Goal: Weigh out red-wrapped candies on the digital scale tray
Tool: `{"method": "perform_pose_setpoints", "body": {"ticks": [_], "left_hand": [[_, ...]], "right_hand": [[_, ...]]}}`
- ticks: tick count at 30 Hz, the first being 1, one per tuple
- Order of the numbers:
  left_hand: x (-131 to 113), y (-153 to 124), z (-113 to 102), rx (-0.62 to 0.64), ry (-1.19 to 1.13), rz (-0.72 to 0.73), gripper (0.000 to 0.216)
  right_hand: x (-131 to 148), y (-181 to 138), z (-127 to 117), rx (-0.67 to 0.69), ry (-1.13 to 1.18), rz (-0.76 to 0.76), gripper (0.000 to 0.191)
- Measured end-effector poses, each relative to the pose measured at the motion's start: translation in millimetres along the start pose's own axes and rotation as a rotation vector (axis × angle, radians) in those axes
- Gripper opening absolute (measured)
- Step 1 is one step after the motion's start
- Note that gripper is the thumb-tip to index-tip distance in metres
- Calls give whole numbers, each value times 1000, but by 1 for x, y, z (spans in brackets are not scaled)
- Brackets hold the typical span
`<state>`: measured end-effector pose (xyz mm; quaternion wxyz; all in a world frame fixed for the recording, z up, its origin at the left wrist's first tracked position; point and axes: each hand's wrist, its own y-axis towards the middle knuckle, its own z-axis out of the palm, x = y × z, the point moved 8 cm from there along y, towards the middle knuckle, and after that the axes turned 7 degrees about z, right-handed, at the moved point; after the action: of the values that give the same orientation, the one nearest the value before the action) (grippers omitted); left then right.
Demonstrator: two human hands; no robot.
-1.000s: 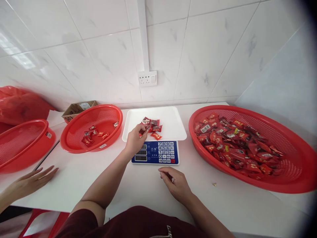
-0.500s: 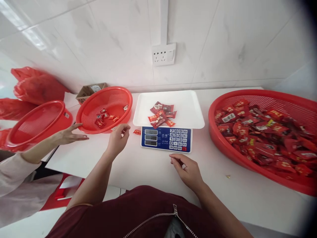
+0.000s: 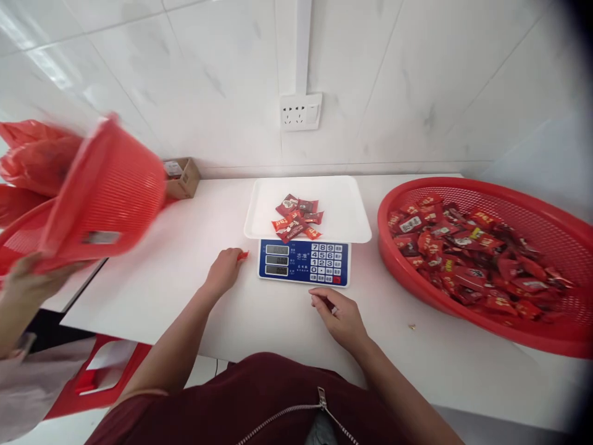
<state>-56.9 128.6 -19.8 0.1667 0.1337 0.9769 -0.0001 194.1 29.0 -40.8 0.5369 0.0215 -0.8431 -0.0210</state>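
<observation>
My left hand point(image 3: 224, 271) is closed at the fingertips on a small red wrapped candy point(image 3: 243, 254) lying beside the scale. In front of the scale, my right hand point(image 3: 339, 315) rests on the table with curled fingers; what they hold, if anything, is hidden. Between and beyond my hands stands a blue and white digital scale point(image 3: 303, 264). On its white tray point(image 3: 345, 213) lies a small pile of red and dark red wrapped candies point(image 3: 296, 219). To the right, a large red basket point(image 3: 386, 232) holds many similar candies point(image 3: 477, 259).
At the left, a co-worker's hand point(image 3: 34, 281) holds up a tilted red basket point(image 3: 115, 198), blurred by motion. Red plastic bags point(image 3: 41, 157) are behind it. A small cardboard box point(image 3: 186, 179) stands by the wall, under a socket point(image 3: 301, 112). A tiny gold scrap point(image 3: 412, 327) lies at right.
My left hand has moved down and right onto the loose candy beside the scale. The co-worker has lifted the small red basket off the table to the left. My right hand has stayed put.
</observation>
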Motion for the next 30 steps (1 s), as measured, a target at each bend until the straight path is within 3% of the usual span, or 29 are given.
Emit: {"method": "perform_pose_setpoints", "body": {"ticks": [3, 6, 10, 13, 17, 21, 24, 30], "left_hand": [[-8, -21, -22, -27, -165, -41, 31], [-46, -34, -28, 67, -517, 54, 31], [-110, -36, -13, 238, -733, 202, 24], [-136, -31, 4, 281, -832, 200, 21], [-162, -26, 17, 338, -1180, 222, 20], [-176, -23, 17, 373, -1386, 222, 23], [-177, -20, 12, 360, -1462, 200, 25], [-174, -22, 4, 334, -1491, 238, 21]], "right_hand": [[4, 1, 4, 30, 36, 15, 20], [15, 1, 11, 116, 105, 21, 28], [36, 3, 11, 202, 228, 9, 39], [40, 7, -4, 122, 291, 59, 24], [34, 9, -25, 0, 486, 155, 23], [33, 8, -35, -52, 696, 179, 27], [36, 8, -33, 6, 797, 232, 30], [45, 8, -34, 103, 729, 203, 28]]}}
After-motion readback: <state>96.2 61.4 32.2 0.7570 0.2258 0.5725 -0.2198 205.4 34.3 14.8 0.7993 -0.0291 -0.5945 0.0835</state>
